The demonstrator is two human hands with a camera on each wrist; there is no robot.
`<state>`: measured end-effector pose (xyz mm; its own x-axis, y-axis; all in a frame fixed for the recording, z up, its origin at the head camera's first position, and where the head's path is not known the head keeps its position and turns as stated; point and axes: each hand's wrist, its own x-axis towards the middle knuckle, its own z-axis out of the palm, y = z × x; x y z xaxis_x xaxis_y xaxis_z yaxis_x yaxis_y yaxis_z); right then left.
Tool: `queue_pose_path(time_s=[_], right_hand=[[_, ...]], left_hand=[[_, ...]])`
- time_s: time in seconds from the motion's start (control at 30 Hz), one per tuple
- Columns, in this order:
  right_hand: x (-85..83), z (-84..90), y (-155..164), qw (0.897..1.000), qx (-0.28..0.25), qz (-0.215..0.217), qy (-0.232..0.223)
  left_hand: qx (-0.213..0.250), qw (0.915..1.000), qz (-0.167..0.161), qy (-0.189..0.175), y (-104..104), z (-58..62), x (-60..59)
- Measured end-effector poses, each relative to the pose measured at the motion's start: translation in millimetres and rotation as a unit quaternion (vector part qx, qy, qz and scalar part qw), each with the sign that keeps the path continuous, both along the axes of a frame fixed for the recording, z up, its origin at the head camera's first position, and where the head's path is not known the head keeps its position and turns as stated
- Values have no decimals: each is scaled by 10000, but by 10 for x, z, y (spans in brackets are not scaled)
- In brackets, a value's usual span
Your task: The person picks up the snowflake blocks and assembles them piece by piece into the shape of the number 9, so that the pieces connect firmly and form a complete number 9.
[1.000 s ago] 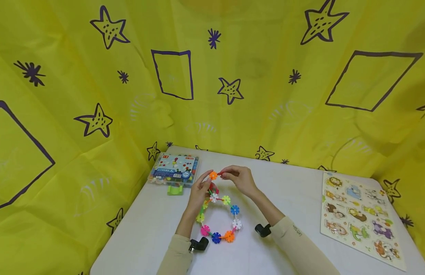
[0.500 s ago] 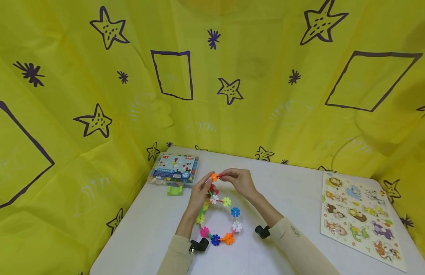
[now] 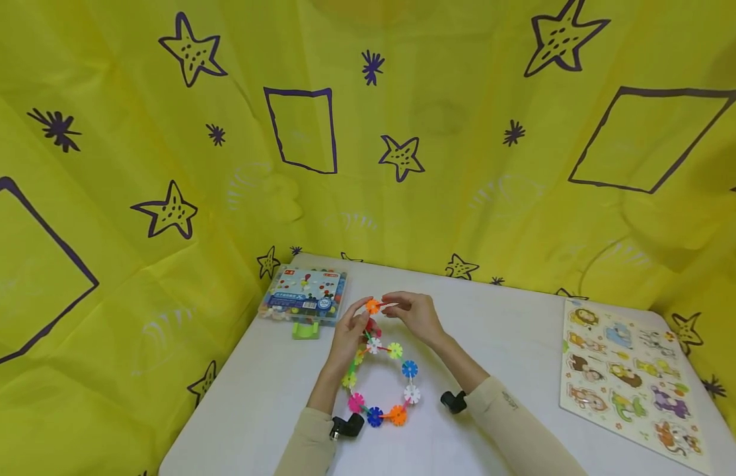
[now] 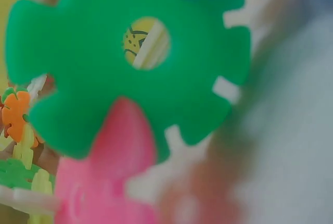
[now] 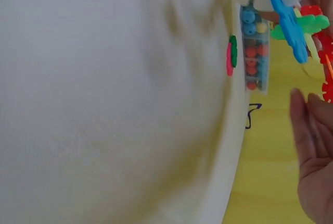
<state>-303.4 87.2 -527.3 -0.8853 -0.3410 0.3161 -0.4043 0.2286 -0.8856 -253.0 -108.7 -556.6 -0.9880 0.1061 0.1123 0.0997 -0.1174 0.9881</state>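
Note:
Pinched at its edge by my left hand (image 3: 348,334) is an orange notched plastic snowflake disc (image 3: 372,306). My right hand (image 3: 417,317) has thumb and forefinger on a red snowflake disc (image 3: 389,304), seen edge-on against the orange one. Below the left fingers hangs a ring of linked discs, including a white disc (image 3: 411,395), a blue disc (image 3: 409,368) and a pink disc (image 3: 356,401). The left wrist view is filled by a green disc (image 4: 93,73) slotted to a pink one (image 4: 78,198). In the right wrist view, right fingertips (image 5: 297,99) are close to red discs (image 5: 328,91).
A clear box (image 3: 305,294) of coloured pieces stands at the back left of the white table (image 3: 481,330), with a green piece (image 3: 305,330) before it. An animal picture board (image 3: 629,377) lies at right. Yellow patterned cloth (image 3: 368,198) hangs behind. Wrist cameras sit by both sleeves.
Both hands stay close together, with only slight shifts. The red disc shows more between the right fingertips, and the hanging ring sits slightly lower. The view has shifted a little.

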Motion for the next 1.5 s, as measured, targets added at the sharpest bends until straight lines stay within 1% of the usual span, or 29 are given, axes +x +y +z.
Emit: queue_pose_path(time_s=[0.07,0.13,0.23,0.33,0.47,0.6,0.67,0.8,0.93,1.07,1.1,1.17,1.2,1.27,1.3,1.33,1.43,1.5], right_hand=[[-5,-35,-27,9986,511,-84,-69],[-4,-79,-52,9930,1174,-87,-70],[2,-133,-101,9815,1911,110,-59],[-7,-181,-148,9703,2396,335,8],[-19,-198,-205,9614,2702,467,213],[-14,-178,-212,9600,2761,373,271],[-7,-173,-198,9605,2763,252,192],[8,-166,-154,9603,2786,-85,-113],[19,-158,-94,9545,2943,-393,-262],[24,-149,-17,9502,3043,-568,-371],[23,-150,4,9500,3041,-588,-390],[25,-152,49,9530,2930,-620,-459],[24,-152,72,9555,2840,-631,-495],[27,-154,122,9642,2510,-641,-575],[29,-155,146,9691,2296,-647,-627],[30,-153,171,9739,2056,-659,-702],[26,-130,237,9867,1160,-702,-898],[23,-88,269,9902,470,-707,-1107]], left_hand=[[-53,10000,71,27,-3,8,0],[-77,9999,131,22,-10,10,-1],[-96,9998,170,15,-17,6,-5],[-152,9997,174,70,-22,6,-8],[-280,9993,204,147,-32,5,-9],[-332,9991,229,130,-31,-3,-10],[-352,9991,224,122,-27,-5,-10],[-397,9990,197,114,-21,-3,-10],[-496,9985,215,57,-26,7,-29],[-493,9986,172,-55,-27,38,-58],[-469,9988,119,-109,-29,83,-54],[-416,9989,68,-195,-23,103,-71],[-390,9990,47,-230,-21,107,-82],[-435,9986,0,-288,-16,121,-101],[-485,9985,-23,-266,-10,129,-104],[-539,9983,-26,-223,-3,96,-127],[-690,9975,-156,-77,11,115,-149],[-726,9970,-260,5,22,127,-165]])
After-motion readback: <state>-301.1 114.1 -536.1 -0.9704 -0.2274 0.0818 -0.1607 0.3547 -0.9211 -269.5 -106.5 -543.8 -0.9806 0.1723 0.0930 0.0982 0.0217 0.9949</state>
